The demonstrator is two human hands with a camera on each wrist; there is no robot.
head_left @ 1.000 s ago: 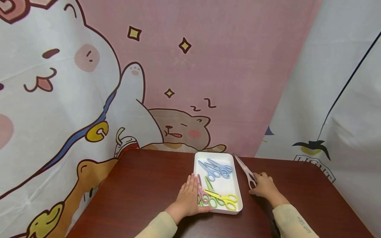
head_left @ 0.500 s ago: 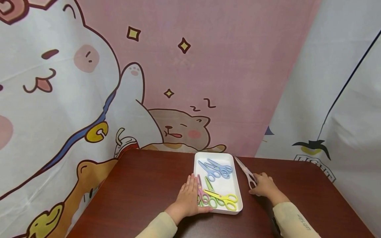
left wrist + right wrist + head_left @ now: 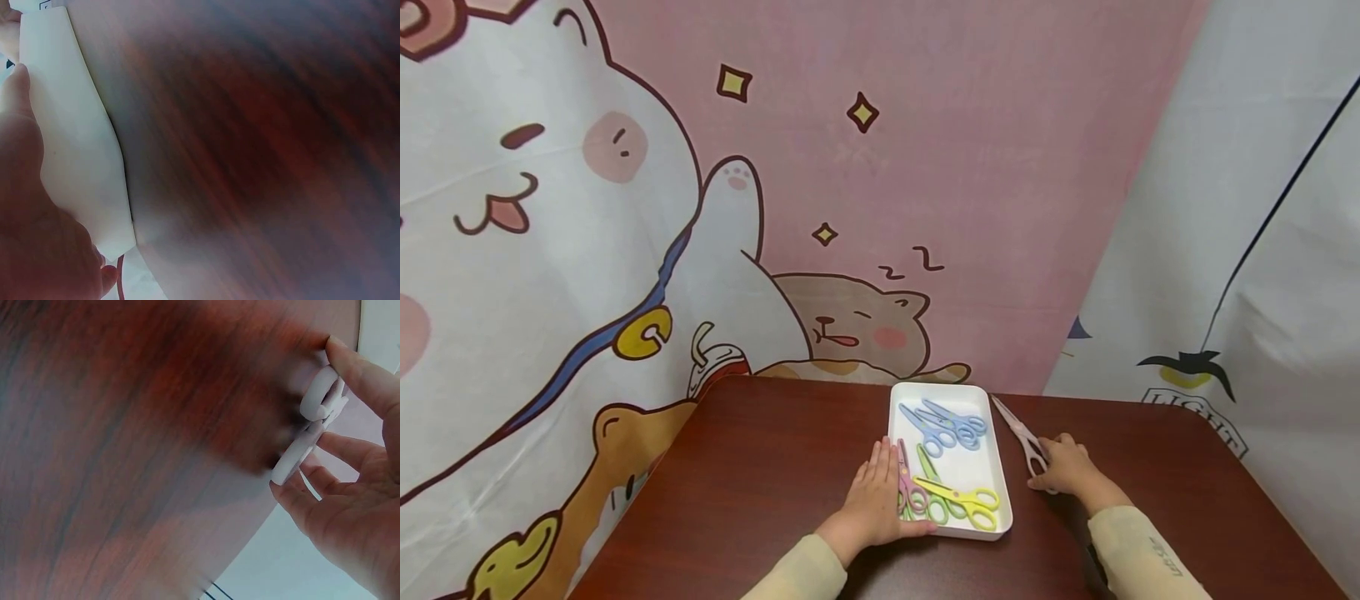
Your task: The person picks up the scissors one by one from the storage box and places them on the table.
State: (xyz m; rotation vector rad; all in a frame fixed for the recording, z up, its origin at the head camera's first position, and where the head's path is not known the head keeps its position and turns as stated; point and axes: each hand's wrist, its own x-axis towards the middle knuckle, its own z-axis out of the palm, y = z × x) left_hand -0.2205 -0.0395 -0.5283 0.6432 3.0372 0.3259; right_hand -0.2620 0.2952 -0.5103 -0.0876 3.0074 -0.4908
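Right grip (image 3: 1067, 467) apparently pinches pale scissors (image 3: 1019, 430)

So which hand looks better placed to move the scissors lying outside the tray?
Probably the right hand: it grips the pale scissors beside the white tray. The left hand lies against the tray's opposite side, so it would likely have to reach across.

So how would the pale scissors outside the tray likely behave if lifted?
The pale scissors look stiff, with long straight blades. Their flat, two-looped shape seems unlikely to roll. With the right hand at the handles, the blade end may dip.
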